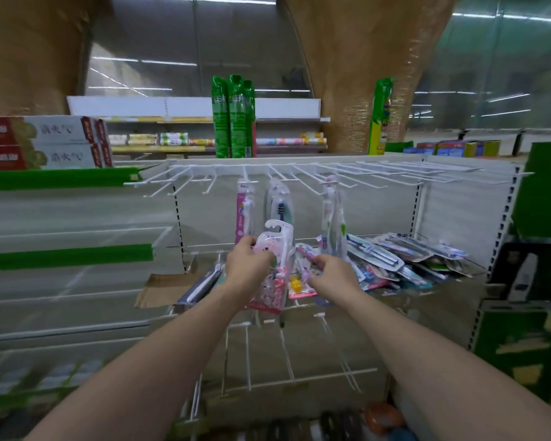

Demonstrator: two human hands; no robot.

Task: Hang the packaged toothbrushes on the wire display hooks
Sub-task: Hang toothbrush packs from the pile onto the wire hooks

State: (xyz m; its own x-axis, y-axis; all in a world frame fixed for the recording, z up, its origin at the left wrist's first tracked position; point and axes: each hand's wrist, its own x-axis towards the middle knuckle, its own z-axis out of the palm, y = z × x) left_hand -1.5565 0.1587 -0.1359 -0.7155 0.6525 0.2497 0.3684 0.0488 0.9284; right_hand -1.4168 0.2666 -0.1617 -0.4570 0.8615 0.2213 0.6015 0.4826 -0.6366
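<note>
I note three clear-plastic toothbrush packs (279,203) hanging on the white wire hooks (299,176) above my grip. My left hand (247,261) clasps a pink pack (275,265); my right hand (331,275) pinches another (306,254). The loose pile (404,259) rightward remains unhung.

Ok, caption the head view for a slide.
Left hand lifts a pink toothbrush pack toward white wire hooks.
</note>
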